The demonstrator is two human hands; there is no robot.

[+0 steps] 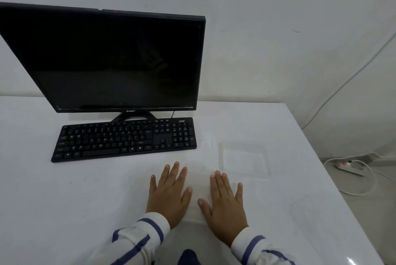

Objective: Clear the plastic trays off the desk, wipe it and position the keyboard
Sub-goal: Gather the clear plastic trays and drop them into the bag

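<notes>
Head view: left hand (pixel 169 196) and right hand (pixel 225 202) lie flat, fingers spread, on the tabletop (pixel 64 200) around a faint clear tray (pixel 199 187), while the keyboard (pixel 124 139) stretches left-to-right before the monitor (pixel 111 61), a second tray (pixel 244 158) to its right.

Both hands (pixel 169 196) bare, no rings or watch showing; long white sleeves (pixel 141 237) with dark blue stripes, cuffs at the wrists.

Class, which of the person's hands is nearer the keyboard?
Left. The left hand lies flat just in front of the keyboard; the right hand lies flat farther right, past its end.
</notes>
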